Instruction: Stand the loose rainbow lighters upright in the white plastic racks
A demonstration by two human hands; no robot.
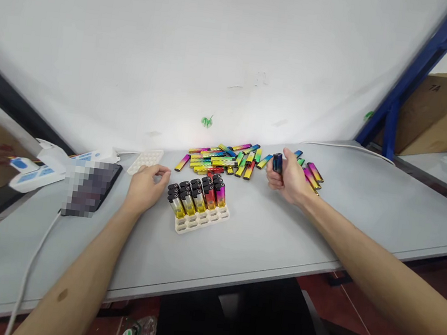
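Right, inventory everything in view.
Table: one, grey, centre
Wall: one, white, behind
Floor: one, red, below
Holders: two, white, table
Lighters: over ten, multicoloured, front holder
Loose pieces: many, multicoloured, near wall
Held piece: one, dark, right
Blurred object: one, black, left
Equipment: unclear count, white-blue, left
Cables: several, white, both sides
Boxes: several, brown, both sides
Frame: one, blue, right
Bottle: one, clear, floor
Left hand: one, bare, beside lighters
Right hand: one, bare, around held piece

the left hand [144,186] is loosely curled, while the right hand [292,180] is clenched, thumb-side up.
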